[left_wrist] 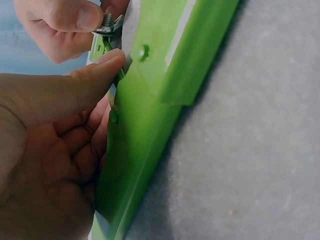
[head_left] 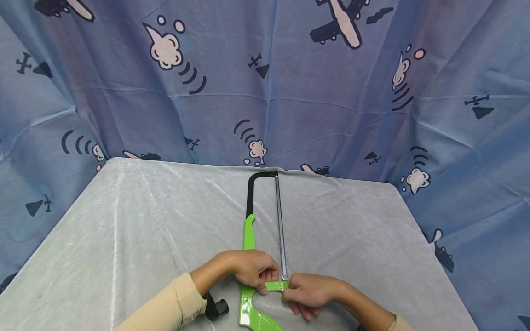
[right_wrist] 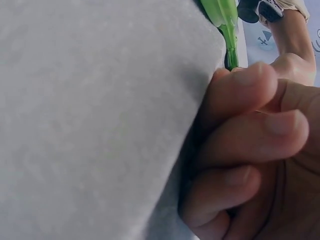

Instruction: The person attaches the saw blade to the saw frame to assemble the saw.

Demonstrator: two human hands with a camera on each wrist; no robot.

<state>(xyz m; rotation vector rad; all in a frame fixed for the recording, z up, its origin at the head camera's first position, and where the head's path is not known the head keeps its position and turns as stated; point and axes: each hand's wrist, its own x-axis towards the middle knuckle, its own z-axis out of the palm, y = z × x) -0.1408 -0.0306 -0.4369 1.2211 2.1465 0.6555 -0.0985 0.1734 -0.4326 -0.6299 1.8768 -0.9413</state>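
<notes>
A hacksaw [head_left: 249,232] lies flat on the cloth-covered table, its green handle nearest me and its black frame end pointing away. Its blade [head_left: 280,220] runs along the right side. My left hand [head_left: 253,269] pinches the green crosspiece [head_left: 275,286] between thumb and fingers. At that crosspiece's outer end, my right hand [head_left: 310,292] has its thumb and finger on a wing nut [left_wrist: 107,29] with a threaded bolt, seen in the left wrist view. In the right wrist view, curled fingers [right_wrist: 250,125] of the right hand hide that nut.
Light grey cloth covers the table [head_left: 165,220], with its far edge against a blue patterned curtain [head_left: 223,82]. A black strap-like wrist mount [head_left: 216,307] sits by the left sleeve. The saw's far end nearly reaches the curtain.
</notes>
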